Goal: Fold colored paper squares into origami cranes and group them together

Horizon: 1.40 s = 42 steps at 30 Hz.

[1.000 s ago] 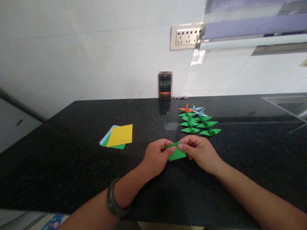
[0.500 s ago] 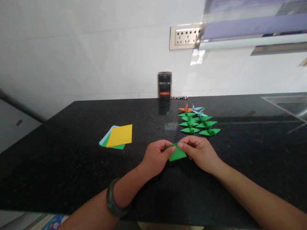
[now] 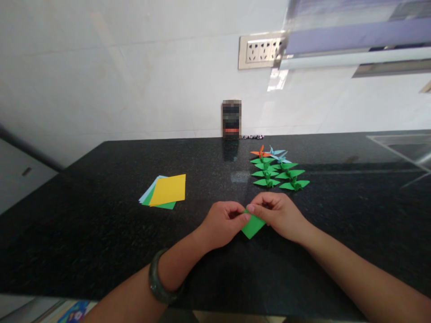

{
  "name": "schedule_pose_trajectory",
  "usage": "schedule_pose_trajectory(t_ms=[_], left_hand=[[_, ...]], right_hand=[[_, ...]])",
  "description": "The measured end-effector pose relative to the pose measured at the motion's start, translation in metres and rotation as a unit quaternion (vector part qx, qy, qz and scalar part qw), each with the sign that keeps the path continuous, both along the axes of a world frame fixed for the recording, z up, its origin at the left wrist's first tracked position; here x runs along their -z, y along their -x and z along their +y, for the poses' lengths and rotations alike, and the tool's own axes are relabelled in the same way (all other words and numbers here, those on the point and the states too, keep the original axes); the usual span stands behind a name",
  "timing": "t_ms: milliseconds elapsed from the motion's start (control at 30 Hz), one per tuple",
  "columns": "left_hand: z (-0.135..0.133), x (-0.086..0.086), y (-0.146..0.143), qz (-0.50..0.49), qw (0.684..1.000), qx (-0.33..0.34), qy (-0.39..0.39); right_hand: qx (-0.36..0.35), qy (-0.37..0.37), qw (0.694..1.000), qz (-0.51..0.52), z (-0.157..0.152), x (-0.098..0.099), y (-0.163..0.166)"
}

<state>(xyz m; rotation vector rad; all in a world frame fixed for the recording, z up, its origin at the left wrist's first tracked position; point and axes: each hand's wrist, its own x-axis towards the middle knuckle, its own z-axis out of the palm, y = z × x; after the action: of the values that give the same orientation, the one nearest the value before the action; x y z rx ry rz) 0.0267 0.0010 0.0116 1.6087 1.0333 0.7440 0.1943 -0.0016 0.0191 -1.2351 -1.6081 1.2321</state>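
Observation:
A folded piece of green paper [image 3: 252, 227] is pinched between my two hands, one corner pointing down toward me. My left hand [image 3: 222, 225], with a dark bangle on its wrist, grips the paper's left side between thumb and fingers. My right hand [image 3: 280, 215] pinches the upper right edge, its thumb close to the left thumb. The fingers hide part of the paper's top. Just beyond the right hand stand several green paper cranes [image 3: 294, 184] in two columns, with an orange crane [image 3: 261, 153] and light blue cranes [image 3: 281, 158] behind them.
Left of my hands lies a fanned stack of square paper, yellow [image 3: 169, 190] on top, green and light blue beneath. A blurred dark upright object [image 3: 231, 119] leans on the wall beside a beaded strand [image 3: 253, 137]. The black countertop [image 3: 111, 215] extends to both sides.
The green paper has turned so its corner now points down, and it sits slightly lower. My left hand has shifted a little right and down with it; both hands keep their pinch.

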Motion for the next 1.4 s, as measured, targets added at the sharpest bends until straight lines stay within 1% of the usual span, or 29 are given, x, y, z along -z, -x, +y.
schedule_pose_trajectory(t_ms=[100, 167, 267, 400, 500, 600, 733, 833, 900, 933, 1000, 1067, 1100, 1167, 1233, 1300, 1400], left_hand=[[-0.0001, -0.0015, 0.0008, -0.009, 1.000, 0.017, 0.013], [0.0013, -0.0030, 0.0022, -0.021, 1.000, 0.013, 0.015], [0.0048, -0.0046, 0.0044, -0.041, 0.999, -0.029, 0.009], [0.0086, -0.0047, 0.0059, -0.046, 0.995, -0.083, -0.019], [0.0090, -0.0045, 0.0059, -0.036, 0.994, -0.092, -0.044], [0.0085, -0.0046, 0.0060, -0.020, 0.992, -0.099, -0.069], [0.0079, -0.0044, 0.0069, 0.020, 0.986, -0.104, -0.128], [0.0076, -0.0045, 0.0077, 0.057, 0.979, -0.093, -0.175], [0.0073, -0.0047, 0.0080, 0.067, 0.975, -0.084, -0.195], [0.0071, -0.0048, 0.0081, 0.068, 0.974, -0.082, -0.199], [0.0066, -0.0052, 0.0081, 0.067, 0.973, -0.093, -0.198], [0.0058, -0.0055, 0.0077, 0.066, 0.974, -0.094, -0.197], [0.0052, -0.0056, 0.0073, 0.065, 0.974, -0.084, -0.200], [0.0041, -0.0058, 0.0063, 0.068, 0.974, -0.059, -0.210], [0.0035, -0.0058, 0.0057, 0.069, 0.973, -0.046, -0.215], [0.0039, -0.0058, 0.0060, 0.065, 0.974, -0.056, -0.211], [0.0060, -0.0057, 0.0077, 0.056, 0.977, -0.097, -0.183]], right_hand=[[-0.026, 0.026, 0.999, 0.003, -0.0003, 0.0003, -0.0010], [-0.018, 0.031, 0.999, 0.019, -0.0006, 0.0000, -0.0014], [0.006, 0.022, 0.999, 0.046, -0.0002, -0.0010, -0.0026], [-0.009, -0.004, 1.000, 0.027, 0.0016, 0.0001, -0.0055], [0.010, -0.044, 0.999, 0.009, 0.0021, 0.0035, -0.0068], [0.027, -0.103, 0.993, -0.040, 0.0014, 0.0049, -0.0070], [-0.004, -0.185, 0.977, -0.109, 0.0012, 0.0015, -0.0075], [-0.023, -0.220, 0.964, -0.149, 0.0019, -0.0006, -0.0089], [-0.012, -0.215, 0.963, -0.163, 0.0025, -0.0004, -0.0098], [0.001, -0.199, 0.967, -0.156, 0.0028, 0.0001, -0.0101], [0.031, -0.151, 0.982, -0.107, 0.0034, 0.0011, -0.0100], [0.033, -0.109, 0.992, -0.046, 0.0034, 0.0012, -0.0085], [0.022, -0.100, 0.994, -0.038, 0.0031, 0.0007, -0.0072], [-0.014, -0.095, 0.993, -0.068, 0.0018, -0.0011, -0.0042], [-0.026, -0.106, 0.989, -0.098, 0.0003, -0.0028, -0.0019], [-0.019, -0.104, 0.989, -0.107, -0.0005, -0.0030, -0.0019], [-0.009, -0.077, 0.991, -0.104, 0.0004, -0.0003, -0.0063]])
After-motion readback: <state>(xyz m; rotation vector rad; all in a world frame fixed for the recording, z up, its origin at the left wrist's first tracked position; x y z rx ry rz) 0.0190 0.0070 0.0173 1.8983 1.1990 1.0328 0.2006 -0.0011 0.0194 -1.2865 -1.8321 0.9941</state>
